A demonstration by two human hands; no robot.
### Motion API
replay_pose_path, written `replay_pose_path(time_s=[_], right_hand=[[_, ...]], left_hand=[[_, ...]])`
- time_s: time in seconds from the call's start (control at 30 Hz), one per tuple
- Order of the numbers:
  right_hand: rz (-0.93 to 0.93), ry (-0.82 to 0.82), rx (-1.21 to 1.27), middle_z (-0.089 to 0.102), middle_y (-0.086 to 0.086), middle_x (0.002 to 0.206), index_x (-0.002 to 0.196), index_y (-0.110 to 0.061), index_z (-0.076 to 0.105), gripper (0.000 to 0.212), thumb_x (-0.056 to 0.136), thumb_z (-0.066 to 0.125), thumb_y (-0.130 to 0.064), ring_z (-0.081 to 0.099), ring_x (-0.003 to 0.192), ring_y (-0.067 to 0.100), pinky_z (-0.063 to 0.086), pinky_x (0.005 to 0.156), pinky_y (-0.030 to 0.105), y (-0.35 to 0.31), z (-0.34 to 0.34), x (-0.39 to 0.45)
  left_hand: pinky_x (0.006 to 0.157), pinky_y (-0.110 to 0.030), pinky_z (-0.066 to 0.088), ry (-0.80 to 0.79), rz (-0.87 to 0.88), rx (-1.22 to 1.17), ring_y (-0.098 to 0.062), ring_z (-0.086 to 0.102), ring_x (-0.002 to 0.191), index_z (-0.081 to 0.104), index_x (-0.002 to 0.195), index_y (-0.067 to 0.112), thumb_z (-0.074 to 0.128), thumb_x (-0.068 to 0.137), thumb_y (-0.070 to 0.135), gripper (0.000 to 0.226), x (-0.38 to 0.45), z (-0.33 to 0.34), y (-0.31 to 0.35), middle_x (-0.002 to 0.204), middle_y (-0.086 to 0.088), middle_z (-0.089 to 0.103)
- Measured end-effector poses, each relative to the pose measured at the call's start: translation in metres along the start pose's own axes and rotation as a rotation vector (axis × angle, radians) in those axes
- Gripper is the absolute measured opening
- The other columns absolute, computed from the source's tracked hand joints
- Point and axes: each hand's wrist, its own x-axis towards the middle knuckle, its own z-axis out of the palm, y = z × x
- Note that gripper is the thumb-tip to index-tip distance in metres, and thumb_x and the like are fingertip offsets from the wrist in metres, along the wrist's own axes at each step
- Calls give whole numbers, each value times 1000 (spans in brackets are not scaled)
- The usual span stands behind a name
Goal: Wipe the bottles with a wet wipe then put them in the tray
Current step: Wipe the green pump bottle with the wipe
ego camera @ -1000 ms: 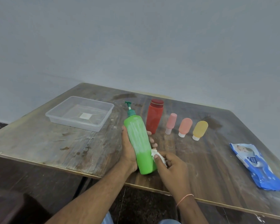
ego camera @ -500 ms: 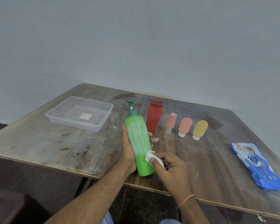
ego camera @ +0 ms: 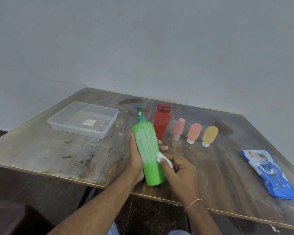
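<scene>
My left hand (ego camera: 135, 160) grips a tall green pump bottle (ego camera: 148, 150), tilted, with whitish smears on its upper half. My right hand (ego camera: 178, 170) presses a crumpled white wet wipe (ego camera: 163, 159) against the bottle's right side, about halfway up. Behind it a red bottle (ego camera: 161, 121) stands upright. To its right stand a pink bottle (ego camera: 178, 128), a coral bottle (ego camera: 193, 133) and a yellow bottle (ego camera: 209, 135), all cap-down. A clear plastic tray (ego camera: 58, 123) sits at the back left with nothing in it but a small label.
A blue pack of wet wipes (ego camera: 270, 172) lies near the table's right edge. The worn wooden table (ego camera: 66, 158) has its front edge just below my wrists. A grey wall rises behind it.
My right hand has slid the wipe up the green bottle's side, from near its base to about the middle. The bottle has shifted slightly away from me.
</scene>
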Motion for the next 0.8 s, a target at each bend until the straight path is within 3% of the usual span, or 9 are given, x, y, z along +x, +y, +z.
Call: replay_pose_path(time_s=[0.07,0.17,0.27,0.33,0.4,0.47,0.6,0.73,0.8], right_hand=[[-110,-51,21,78,-15,96,101,-34,85,23,90,86,-15,72,88,10,54,71,20,-2,5,-3],[-139,-95,12,79,-14,97,94,-33,84,28,85,85,-7,75,90,12,57,72,25,0,3,-6],[-118,0,-73,76,-19,89,90,-33,81,19,86,86,-15,71,81,10,52,64,22,2,5,-1],[-138,22,-89,75,-20,95,99,-34,82,20,88,85,-18,72,88,8,56,70,25,-2,9,2],[-233,-49,-141,71,-20,97,108,-36,83,24,88,84,-22,70,92,2,54,73,20,-5,12,-2],[-327,-121,-244,64,-19,90,107,-38,83,22,86,82,-30,63,83,-3,48,67,15,-5,10,-7],[-439,-93,-364,64,-15,83,96,-36,80,17,80,79,-31,62,73,5,53,59,28,-5,-1,-9],[-562,-178,-572,60,-12,79,99,-42,79,15,85,78,-36,61,71,10,48,56,28,-17,12,-8],[-557,-142,-611,60,-10,79,102,-41,80,15,90,73,-38,63,72,14,50,57,31,-20,18,-2]], left_hand=[[84,-45,59,1,-4,-2,-39,71,91,73,105,-1,25,85,94,108,0,-2,2,99,-30,74],[78,-40,59,14,5,-4,-39,67,96,73,103,-2,24,85,92,107,1,-1,2,93,-29,75],[89,-46,54,16,24,-12,-40,64,97,74,102,-1,25,86,93,107,2,1,-1,88,-26,75],[93,-48,55,3,23,-27,-39,68,93,73,100,0,28,84,93,105,0,2,-1,86,-25,74],[89,-45,56,-6,17,-49,-37,69,88,73,98,1,32,81,95,104,-2,3,1,83,-22,73],[81,-41,55,0,26,-51,-35,67,85,72,98,1,36,80,96,103,-3,3,2,82,-20,72],[70,-38,49,31,25,-66,-29,64,75,70,102,2,38,80,96,102,-2,4,0,82,-19,65],[76,-40,50,-35,-8,-119,-31,64,80,69,103,2,36,85,94,100,-1,2,1,85,-18,67],[83,-42,52,-50,-22,-142,-34,63,86,68,107,1,36,87,92,99,-2,-1,0,90,-20,66]])
